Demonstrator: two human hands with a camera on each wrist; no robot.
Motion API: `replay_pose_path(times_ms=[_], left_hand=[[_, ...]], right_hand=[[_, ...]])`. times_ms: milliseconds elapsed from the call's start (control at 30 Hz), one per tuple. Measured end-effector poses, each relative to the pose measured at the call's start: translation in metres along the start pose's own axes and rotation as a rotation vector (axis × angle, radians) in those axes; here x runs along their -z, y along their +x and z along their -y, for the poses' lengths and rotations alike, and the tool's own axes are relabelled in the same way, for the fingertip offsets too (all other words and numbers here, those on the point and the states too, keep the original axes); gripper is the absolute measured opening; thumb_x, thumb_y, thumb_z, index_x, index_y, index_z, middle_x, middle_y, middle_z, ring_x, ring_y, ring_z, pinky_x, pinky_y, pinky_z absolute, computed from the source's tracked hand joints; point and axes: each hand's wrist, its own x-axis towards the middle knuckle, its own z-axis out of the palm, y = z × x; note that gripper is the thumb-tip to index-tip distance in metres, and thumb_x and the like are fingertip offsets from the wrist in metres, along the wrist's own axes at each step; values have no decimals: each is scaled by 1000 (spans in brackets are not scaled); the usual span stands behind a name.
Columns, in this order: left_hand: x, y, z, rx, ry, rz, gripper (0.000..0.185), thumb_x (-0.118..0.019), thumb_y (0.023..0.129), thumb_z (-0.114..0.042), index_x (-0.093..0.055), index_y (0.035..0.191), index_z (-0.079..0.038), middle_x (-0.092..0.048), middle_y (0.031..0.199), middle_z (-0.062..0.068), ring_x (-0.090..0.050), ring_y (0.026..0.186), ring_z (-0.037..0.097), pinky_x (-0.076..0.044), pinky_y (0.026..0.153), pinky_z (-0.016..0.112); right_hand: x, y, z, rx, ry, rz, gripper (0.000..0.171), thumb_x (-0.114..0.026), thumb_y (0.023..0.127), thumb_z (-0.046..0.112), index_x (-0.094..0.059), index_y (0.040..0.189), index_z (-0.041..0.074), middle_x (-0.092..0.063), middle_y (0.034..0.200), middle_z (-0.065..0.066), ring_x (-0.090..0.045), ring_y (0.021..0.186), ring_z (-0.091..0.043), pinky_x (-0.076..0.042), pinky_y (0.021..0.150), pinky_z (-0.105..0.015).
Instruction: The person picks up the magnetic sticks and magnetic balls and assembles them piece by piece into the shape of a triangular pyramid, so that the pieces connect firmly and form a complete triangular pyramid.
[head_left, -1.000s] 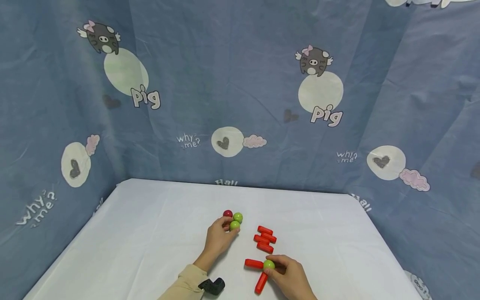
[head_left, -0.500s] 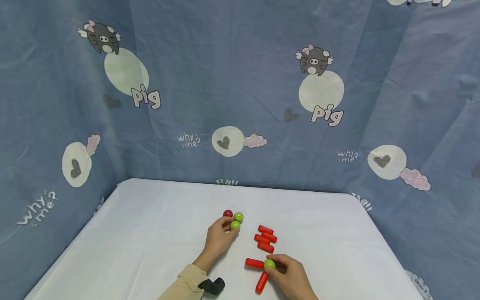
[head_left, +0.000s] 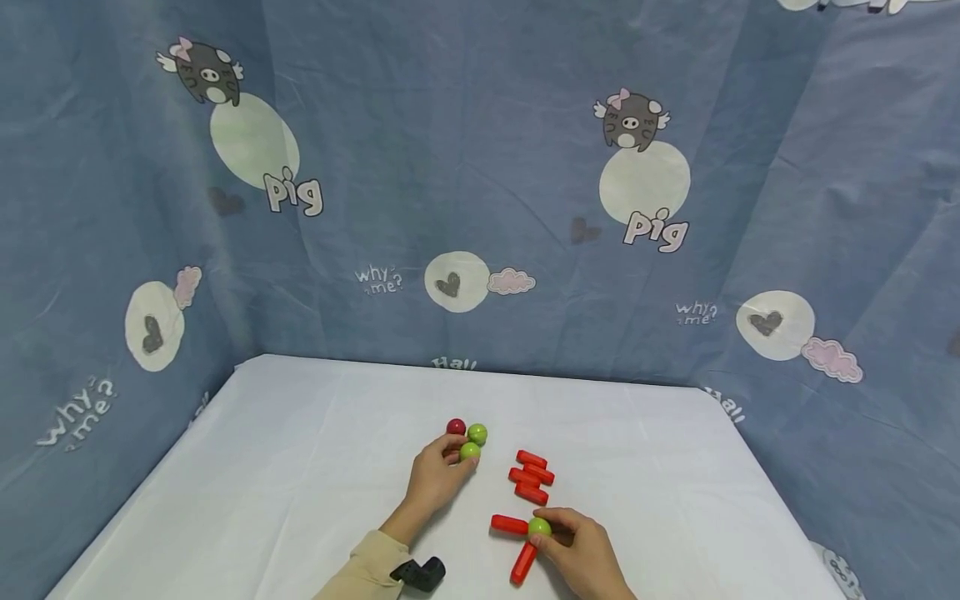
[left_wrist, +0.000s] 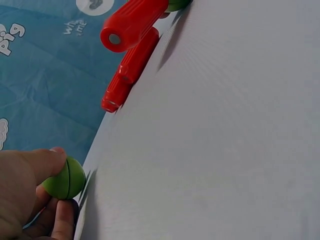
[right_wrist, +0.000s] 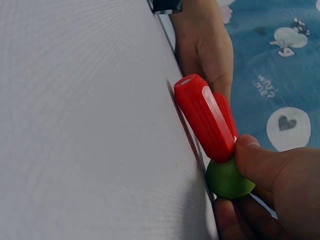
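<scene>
My left hand (head_left: 437, 479) pinches a green ball (left_wrist: 69, 179) between thumb and fingers, low over the table. Just beyond it lie a red ball (head_left: 455, 427) and a second green ball (head_left: 477, 433). Nearer the front, my right hand (head_left: 583, 550) pinches another green ball (right_wrist: 230, 177). Two ribbed red rods join onto that ball: one rod (head_left: 510, 524) points left, the other rod (head_left: 523, 563) points toward the front edge. A pale metal disc shows in the rod's end in the left wrist view. Parts of both pinched balls are hidden by fingers.
Several loose red rods (head_left: 532, 476) lie in a staggered stack beyond the right hand. The white-covered table (head_left: 337, 433) meets a blue printed curtain (head_left: 480, 167) at its back and sides. A black wrist device (head_left: 420, 575) sits at the left sleeve.
The left wrist and sleeve have shifted very slightly left. Both hands keep hold of their green balls, and the rods and other balls lie as before.
</scene>
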Motion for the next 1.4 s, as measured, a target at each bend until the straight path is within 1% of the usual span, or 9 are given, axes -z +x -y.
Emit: replay_pose_path(times_ms=[167,367,500,700,867,1000,1400], left_hand=[[2,-1,2,5,-16,11,33,-81,87,-16,-70,117,-5,-71,111,11,-68,105,21,-59,91,33],[4,-4,2,1,-19,28,35,-81,87,-16,-70,117,-4,-70,111,12,-68,104,22,-59,89,34],[5,-6,2,3,-21,38,35,-81,87,-17,-70,118,-5,-70,110,10,-68,104,20,-59,88,32],[9,-13,3,-3,-30,61,34,-82,87,-18,-70,117,-6,-70,109,9,-67,103,19,-58,86,28],[12,-21,3,22,-41,92,34,-82,86,-18,-70,117,-7,-69,106,7,-67,101,17,-57,85,24],[14,-26,4,25,-53,113,36,-82,86,-19,-70,117,-6,-69,107,7,-67,101,17,-57,85,24],[17,-30,4,30,-72,124,38,-83,86,-21,-70,118,-5,-70,108,7,-66,101,17,-57,86,24]], right_hand=[[0,0,0,11,1,-12,35,-82,86,27,-75,117,11,-74,112,-5,-66,90,-12,-58,75,-23],[0,0,1,-5,6,-9,36,-82,86,27,-74,117,10,-74,112,-5,-66,90,-12,-59,75,-24],[0,-1,1,-5,8,-16,36,-82,86,27,-74,117,10,-74,113,-6,-66,90,-12,-59,76,-24],[0,0,0,-6,8,-27,37,-82,86,26,-74,118,9,-74,111,-5,-66,90,-12,-59,76,-25],[-1,1,-1,-14,18,-30,37,-83,86,25,-74,118,10,-74,109,-4,-66,90,-12,-59,76,-24],[0,0,-1,-4,23,-33,37,-83,86,25,-74,118,9,-74,109,-4,-66,90,-12,-59,76,-24],[-1,0,1,-26,17,-40,37,-83,85,24,-74,118,10,-74,110,-4,-66,91,-13,-59,77,-25]])
